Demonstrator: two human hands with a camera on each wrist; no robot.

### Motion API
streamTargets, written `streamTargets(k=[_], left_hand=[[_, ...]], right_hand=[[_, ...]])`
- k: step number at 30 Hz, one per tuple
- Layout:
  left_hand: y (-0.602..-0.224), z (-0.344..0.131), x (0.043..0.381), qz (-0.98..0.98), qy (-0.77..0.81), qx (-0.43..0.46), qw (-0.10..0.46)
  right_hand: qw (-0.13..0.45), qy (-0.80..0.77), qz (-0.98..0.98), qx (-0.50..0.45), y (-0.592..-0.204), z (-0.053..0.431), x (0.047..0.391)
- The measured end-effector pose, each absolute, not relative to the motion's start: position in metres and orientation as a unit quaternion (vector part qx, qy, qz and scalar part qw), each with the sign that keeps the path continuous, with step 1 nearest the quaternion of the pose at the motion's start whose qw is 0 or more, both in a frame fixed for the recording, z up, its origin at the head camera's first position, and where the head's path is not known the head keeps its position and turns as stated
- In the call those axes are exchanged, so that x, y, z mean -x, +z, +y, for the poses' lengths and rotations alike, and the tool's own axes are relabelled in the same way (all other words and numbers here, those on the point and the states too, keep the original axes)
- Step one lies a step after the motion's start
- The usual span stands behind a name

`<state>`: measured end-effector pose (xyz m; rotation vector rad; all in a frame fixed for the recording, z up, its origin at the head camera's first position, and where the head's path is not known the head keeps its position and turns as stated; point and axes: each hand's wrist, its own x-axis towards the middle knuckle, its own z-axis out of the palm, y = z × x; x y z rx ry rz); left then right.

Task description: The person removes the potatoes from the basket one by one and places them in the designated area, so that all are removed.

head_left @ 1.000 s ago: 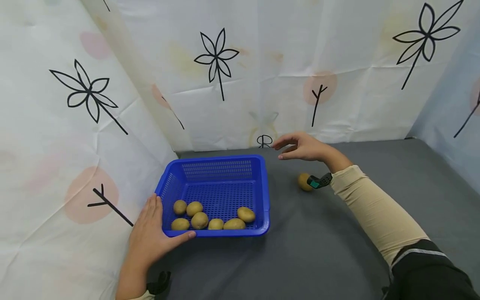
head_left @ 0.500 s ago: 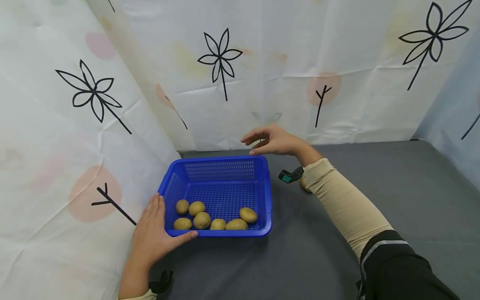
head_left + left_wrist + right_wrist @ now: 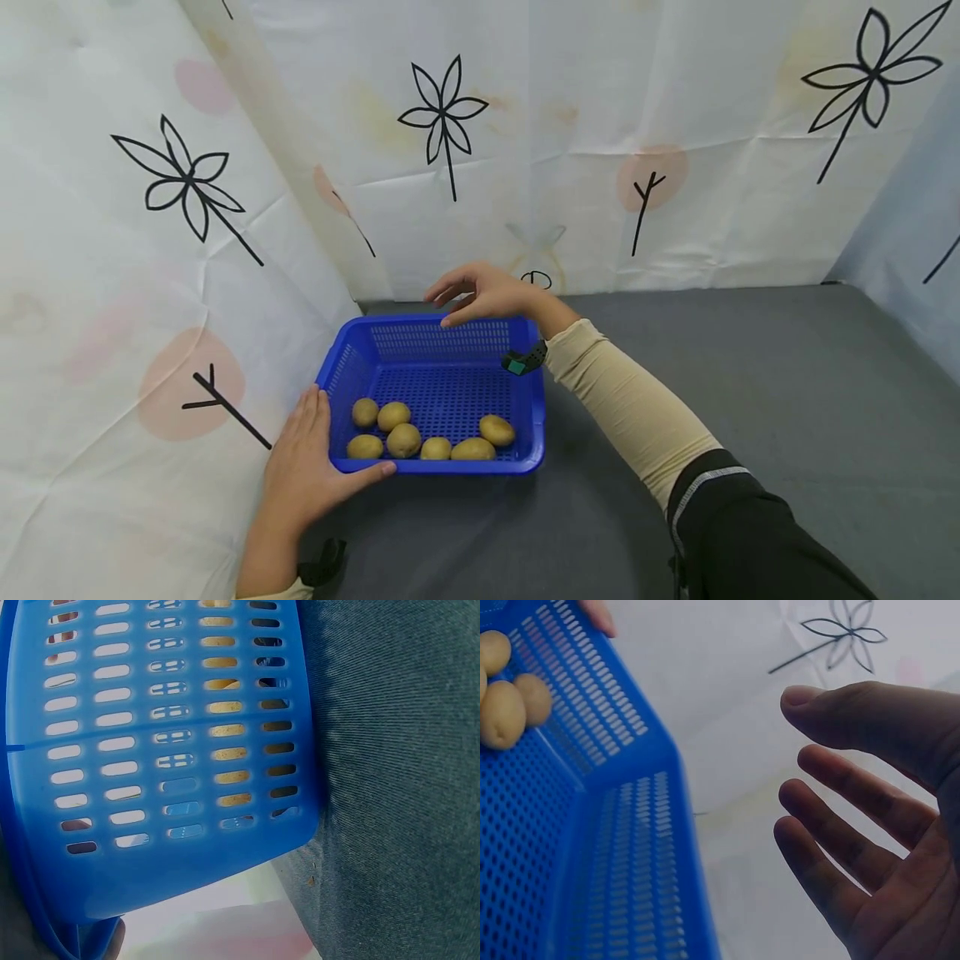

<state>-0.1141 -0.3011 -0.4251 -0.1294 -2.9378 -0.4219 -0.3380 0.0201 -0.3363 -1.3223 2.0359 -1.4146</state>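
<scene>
A blue plastic basket with slotted walls holds several potatoes, gathered along its front side. My left hand rests at the front left corner, straight fingers along the left side and thumb along the front rim. The left wrist view looks at the slotted outer wall, with potatoes showing through the slots. Over the back of the basket hovers my right hand, fingers loosely bent and spread. In the right wrist view nothing lies between its thumb and fingers.
The basket stands on a grey cloth-covered table. White printed sheets hang behind it and along the left, close to the left hand. Part of the table right of the basket is hidden by the right sleeve.
My right hand has moved left, from above the table to over the basket's back. The lone potato on the table is now hidden behind the right arm. The left hand stays at the basket.
</scene>
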Motion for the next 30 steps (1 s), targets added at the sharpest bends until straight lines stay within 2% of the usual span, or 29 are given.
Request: streamTargets(k=[22, 30], left_hand=[[-0.427, -0.299, 0.116, -0.985, -0.144, 0.043, 0.086], [-0.426, -0.3, 0.115, -0.985, -0.138, 0.042, 0.091]], right_hand=[[0.274, -0.431, 0.691, 0.511, -0.372, -0.068, 0.336], [0.325, -0.388, 0.7, 0.505, -0.397, -0.094, 0.328]])
